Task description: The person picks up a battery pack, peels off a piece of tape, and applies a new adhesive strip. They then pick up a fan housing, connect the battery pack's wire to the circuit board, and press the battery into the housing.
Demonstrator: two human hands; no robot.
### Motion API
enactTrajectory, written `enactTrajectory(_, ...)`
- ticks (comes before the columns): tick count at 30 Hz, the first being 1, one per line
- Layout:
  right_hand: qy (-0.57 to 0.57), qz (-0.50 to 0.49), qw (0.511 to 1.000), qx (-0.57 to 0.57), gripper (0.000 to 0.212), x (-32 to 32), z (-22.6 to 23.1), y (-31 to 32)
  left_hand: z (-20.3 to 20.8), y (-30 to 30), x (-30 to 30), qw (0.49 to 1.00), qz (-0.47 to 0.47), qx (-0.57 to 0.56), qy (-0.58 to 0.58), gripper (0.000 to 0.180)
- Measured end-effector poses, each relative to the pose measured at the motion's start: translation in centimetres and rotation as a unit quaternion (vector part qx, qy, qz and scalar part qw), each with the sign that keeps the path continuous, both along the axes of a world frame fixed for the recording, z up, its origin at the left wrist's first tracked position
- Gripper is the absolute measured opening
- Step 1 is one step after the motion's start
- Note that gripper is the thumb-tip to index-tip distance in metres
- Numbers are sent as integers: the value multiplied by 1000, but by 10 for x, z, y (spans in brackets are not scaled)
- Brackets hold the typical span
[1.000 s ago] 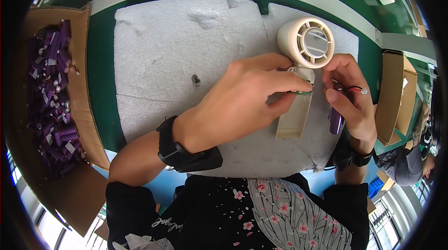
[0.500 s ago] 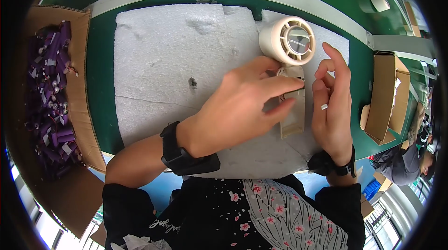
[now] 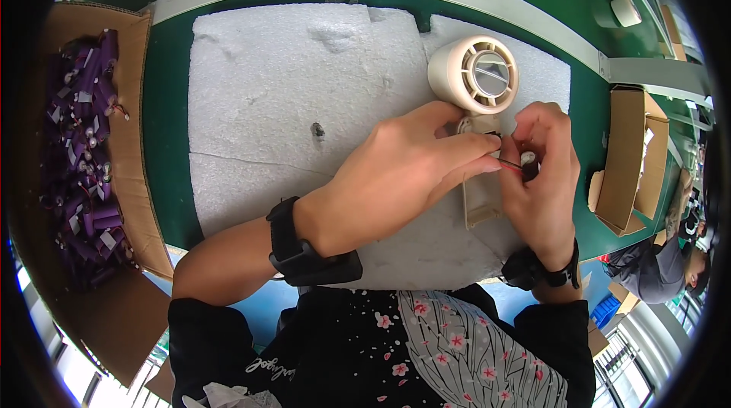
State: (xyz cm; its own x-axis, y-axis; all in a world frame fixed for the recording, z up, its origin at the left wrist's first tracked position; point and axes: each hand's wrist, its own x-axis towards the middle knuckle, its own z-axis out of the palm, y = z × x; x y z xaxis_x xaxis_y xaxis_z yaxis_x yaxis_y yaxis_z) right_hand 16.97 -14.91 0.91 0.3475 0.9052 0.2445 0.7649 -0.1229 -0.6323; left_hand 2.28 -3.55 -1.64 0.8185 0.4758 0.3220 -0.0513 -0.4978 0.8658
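**Left fingertips meet the wires, and the gap between the hands narrows**

Compared with half a second ago, the thumb and forefinger of the left hand [image 3: 381,172] are now together rather than parted, and a red-and-black pair of wires [image 3: 511,165] shows between them and the right hand [image 3: 544,183]. The right hand now curls its fingers inward more tightly.

Between the hands lies the handle [image 3: 481,206] of a cream handheld fan, resting on the white foam pad [image 3: 266,103]. Its long axis runs away from the person, with the round fan head [image 3: 474,75] at the far end and the squared foot nearest the body. The wires lie crosswise to that axis, close to the handle's right edge.

The left hand is the nearer one: it reaches over the handle from the left, its fingers above the upper part, just below the fan head. The right hand sits just beside the handle on the right, wrapped around what looks like a battery cell [image 3: 528,157] (only a pale round end shows).

Left thumb and forefinger appear pinched on the wires; whether a connector sits under those tips, I cannot tell.
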Motion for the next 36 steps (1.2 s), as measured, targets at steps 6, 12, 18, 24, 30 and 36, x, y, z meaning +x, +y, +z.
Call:
enactTrajectory(6,89,46,986,-130,23,6,26,2,3,1,-1,999,-1,26,30,21)
enactTrajectory(12,101,91,975,-176,18,16,27,0,-1,2,-2,1000,-3,7,15,22)
enactTrajectory(18,201,153,959,-126,15,33,17,-4,-3,3,-2,1000,-5,7,3,22)
enactTrajectory(24,316,137,912,-225,31,38,22,-4,-1,6,-1,1000,-2,10,-7,20)
enactTrajectory(30,522,70,831,-179,21,27,20,1,-4,10,0,999,10,23,-22,18)
enactTrajectory(36,401,82,900,-150,15,21,16,0,-5,14,-3,1000,-6,0,-30,16)
